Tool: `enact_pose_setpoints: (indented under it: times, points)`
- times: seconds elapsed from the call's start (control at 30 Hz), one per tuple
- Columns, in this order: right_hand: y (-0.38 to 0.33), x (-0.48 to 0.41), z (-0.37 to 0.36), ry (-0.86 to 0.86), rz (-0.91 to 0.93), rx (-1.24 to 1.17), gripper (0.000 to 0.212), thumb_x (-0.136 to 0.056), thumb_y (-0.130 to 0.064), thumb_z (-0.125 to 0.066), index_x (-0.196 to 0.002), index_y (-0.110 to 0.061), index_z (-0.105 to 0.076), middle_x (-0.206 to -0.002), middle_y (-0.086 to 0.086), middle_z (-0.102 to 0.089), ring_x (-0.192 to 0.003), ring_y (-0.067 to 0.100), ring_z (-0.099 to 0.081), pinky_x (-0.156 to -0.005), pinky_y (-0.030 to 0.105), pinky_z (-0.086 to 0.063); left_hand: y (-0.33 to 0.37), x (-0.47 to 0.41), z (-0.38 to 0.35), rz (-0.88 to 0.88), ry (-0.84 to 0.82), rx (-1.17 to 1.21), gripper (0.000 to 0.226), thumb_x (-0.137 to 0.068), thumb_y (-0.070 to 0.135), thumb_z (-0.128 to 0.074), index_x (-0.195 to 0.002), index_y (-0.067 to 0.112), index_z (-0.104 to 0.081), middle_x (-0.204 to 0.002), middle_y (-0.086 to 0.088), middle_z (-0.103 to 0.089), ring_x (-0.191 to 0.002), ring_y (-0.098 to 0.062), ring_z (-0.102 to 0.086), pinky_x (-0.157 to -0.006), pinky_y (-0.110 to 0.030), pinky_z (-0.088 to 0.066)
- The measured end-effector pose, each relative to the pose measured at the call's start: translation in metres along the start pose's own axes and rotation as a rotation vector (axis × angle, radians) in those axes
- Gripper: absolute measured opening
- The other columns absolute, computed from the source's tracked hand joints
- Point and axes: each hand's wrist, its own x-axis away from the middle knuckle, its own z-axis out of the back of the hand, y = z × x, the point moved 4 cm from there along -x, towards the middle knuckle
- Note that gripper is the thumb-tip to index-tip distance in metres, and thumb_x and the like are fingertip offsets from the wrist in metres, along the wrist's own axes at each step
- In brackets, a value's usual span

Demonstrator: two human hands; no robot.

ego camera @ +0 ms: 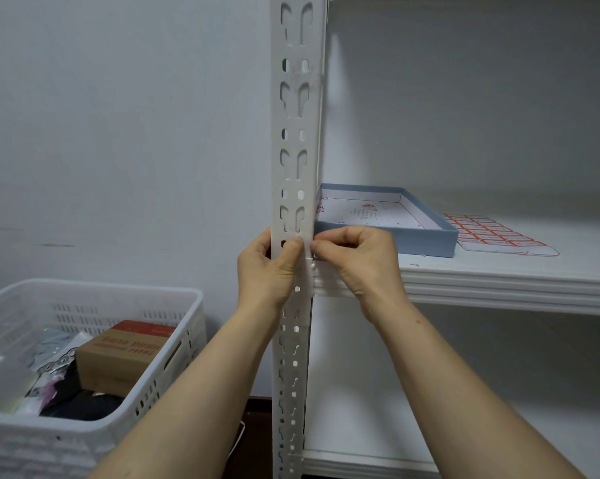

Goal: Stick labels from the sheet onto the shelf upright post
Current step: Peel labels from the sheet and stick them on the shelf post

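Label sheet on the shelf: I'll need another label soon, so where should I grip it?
Probably pinch the label sheet by its bare near margin, coming from the front of the shelf: it lies flat, and the blue box blocks its left side.

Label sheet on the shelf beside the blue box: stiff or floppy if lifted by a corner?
Probably floppy: the label sheet lies flat on the shelf and looks paper-thin, so it would likely droop. Likely very light too. Its edges sit flush, so pinching may be hard; sliding it to the shelf front seems easier.
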Motion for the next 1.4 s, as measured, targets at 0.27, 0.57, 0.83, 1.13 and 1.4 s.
enact_pose_setpoints:
  times: [0.27,0.57,0.83,1.13,1.4]
  points:
    - [0.0014,-0.0009,-0.0005,-0.001,-0.016,-0.014,0.008,-0.072,-0.012,-0.077,-0.068,-0.017,-0.072,-0.072,0.000,-0.073,-0.070,0.010,-0.067,-0.072,0.023,-0.055,0.0006,0.0000,-0.0016,0.006,0.004,0.026,0.012,-0.087,0.015,-0.065,-0.078,0.022,-0.066,-0.058,0.015,-0.066,-0.052,0.008,-0.058,-0.049,-0.007,-0.045]
    - [0.0004,0.0009,0.0001,-0.003,-0.003,0.002,0.012,-0.073,-0.009,-0.075,-0.066,-0.019,-0.071,-0.070,-0.004,-0.071,-0.066,0.005,-0.064,-0.066,0.018,-0.050,-0.0005,0.0010,-0.0004,-0.014,-0.002,0.003,0.010,-0.089,0.008,-0.060,-0.092,0.015,-0.068,-0.071,0.009,-0.066,-0.054,0.008,-0.059,-0.049,-0.007,-0.043]
    - [-0.0004,0.0010,0.0007,-0.001,0.001,0.007,0.013,-0.073,-0.009,-0.075,-0.065,-0.019,-0.071,-0.070,-0.004,-0.071,-0.065,0.004,-0.063,-0.067,0.018,-0.050,0.0014,0.0010,0.0004,-0.043,-0.024,-0.016,0.016,-0.089,0.008,-0.060,-0.085,0.023,-0.066,-0.070,0.012,-0.066,-0.055,0.009,-0.059,-0.049,-0.007,-0.043]
    - [-0.0001,0.0009,0.0006,-0.008,-0.003,-0.008,0.011,-0.072,-0.011,-0.077,-0.066,-0.018,-0.071,-0.070,-0.002,-0.072,-0.067,0.007,-0.065,-0.068,0.019,-0.052,0.0021,0.0013,-0.0009,-0.022,-0.033,0.016,0.009,-0.087,0.012,-0.063,-0.084,0.019,-0.067,-0.058,0.014,-0.066,-0.050,0.006,-0.057,-0.045,-0.008,-0.041]
    - [-0.0013,0.0018,0.0014,-0.007,0.013,0.016,0.014,-0.073,-0.009,-0.075,-0.065,-0.020,-0.070,-0.069,-0.006,-0.071,-0.066,0.004,-0.064,-0.068,0.018,-0.052,-0.0003,0.0001,0.0006,-0.045,-0.049,0.008,0.023,-0.090,0.008,-0.059,-0.082,0.029,-0.065,-0.062,0.022,-0.068,-0.057,0.010,-0.060,-0.050,-0.007,-0.044]
